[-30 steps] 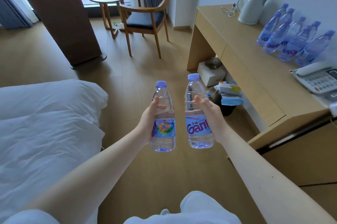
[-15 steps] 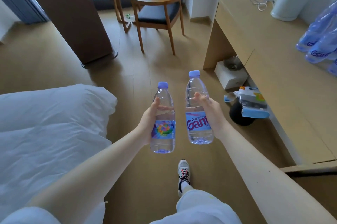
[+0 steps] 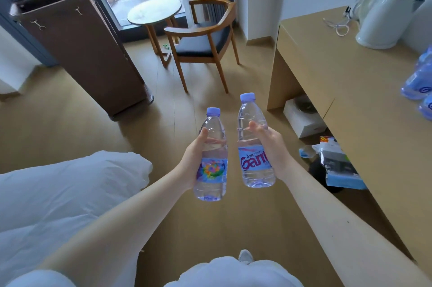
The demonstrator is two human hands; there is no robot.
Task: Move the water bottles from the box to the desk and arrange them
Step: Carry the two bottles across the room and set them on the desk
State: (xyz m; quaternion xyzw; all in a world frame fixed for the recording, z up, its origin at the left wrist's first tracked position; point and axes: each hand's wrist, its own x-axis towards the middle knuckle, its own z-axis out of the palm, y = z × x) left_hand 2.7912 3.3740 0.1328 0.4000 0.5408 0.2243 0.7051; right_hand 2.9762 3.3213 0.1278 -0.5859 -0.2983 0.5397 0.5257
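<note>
My left hand [image 3: 194,160] grips a clear water bottle [image 3: 211,184] with a purple cap and a colourful label, held upright over the floor. My right hand [image 3: 272,146] grips a second bottle [image 3: 251,111] with a blue label, a little higher and to the right. The two bottles stand side by side, apart. The light wooden desk [image 3: 350,90] runs along the right. Several bottles [image 3: 418,83] on the desk show only at the right edge. No box is in view.
A white kettle [image 3: 388,15] and a cable sit at the desk's far end. Under the desk are a white box [image 3: 304,120] and a dark bin with packaging [image 3: 336,165]. A white bed [image 3: 58,195] fills the left. A wooden chair [image 3: 205,41], round table and brown cabinet [image 3: 77,46] stand ahead.
The view has moved forward and turned left, so the desk's bottles slid to the right edge and the phone left view. Both hands keep their bottles, the right one now higher.
</note>
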